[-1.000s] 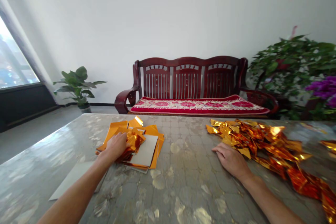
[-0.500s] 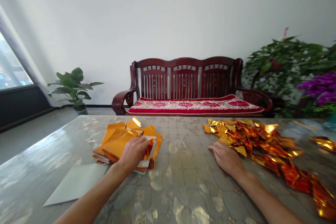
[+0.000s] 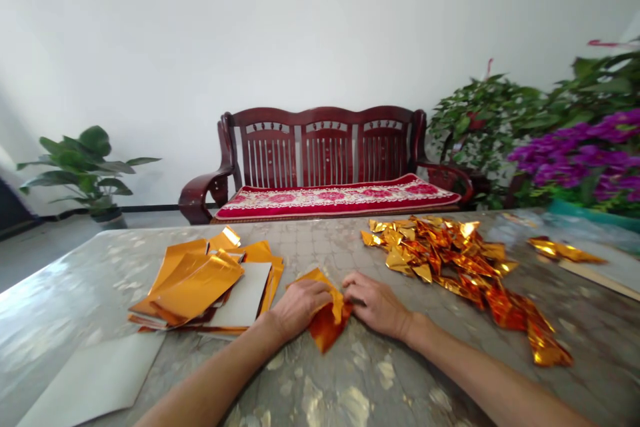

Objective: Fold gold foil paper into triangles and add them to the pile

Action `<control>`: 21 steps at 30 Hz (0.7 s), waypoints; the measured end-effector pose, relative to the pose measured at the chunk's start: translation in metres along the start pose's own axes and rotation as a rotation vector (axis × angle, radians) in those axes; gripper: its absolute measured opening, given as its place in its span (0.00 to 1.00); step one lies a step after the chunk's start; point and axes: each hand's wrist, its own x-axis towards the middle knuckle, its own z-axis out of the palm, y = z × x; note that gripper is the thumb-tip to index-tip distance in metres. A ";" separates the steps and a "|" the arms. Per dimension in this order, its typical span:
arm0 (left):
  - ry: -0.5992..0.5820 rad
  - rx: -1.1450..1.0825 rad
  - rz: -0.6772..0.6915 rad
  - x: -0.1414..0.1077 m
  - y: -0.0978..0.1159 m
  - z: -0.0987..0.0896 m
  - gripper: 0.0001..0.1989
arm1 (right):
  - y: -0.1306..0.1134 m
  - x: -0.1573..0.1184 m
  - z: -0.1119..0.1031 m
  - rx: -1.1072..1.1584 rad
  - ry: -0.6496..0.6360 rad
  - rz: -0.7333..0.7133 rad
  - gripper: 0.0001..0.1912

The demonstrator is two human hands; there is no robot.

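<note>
Both hands now meet at bottom centre of frame: L hand has left the foil stack, R hand has left the heap, w/ a crumpled orange-gold foil piece between them on the grey marble-look table top. L fingers curl over its upper edge, holding it; R fingertips touch its right side, firmness of hold can't be told. Left of hands, a loose stack of flat orange foil sheets w/ a grey card sheet on it; lower left, 1 more grey card sheet. Right of hands, a heap of crumpled gold foil scraps. Behind table, dark red wooden 3-panel bench.
</note>
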 end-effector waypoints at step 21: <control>0.141 -0.061 -0.298 -0.012 0.007 0.010 0.10 | -0.005 -0.011 0.000 -0.130 0.149 0.130 0.13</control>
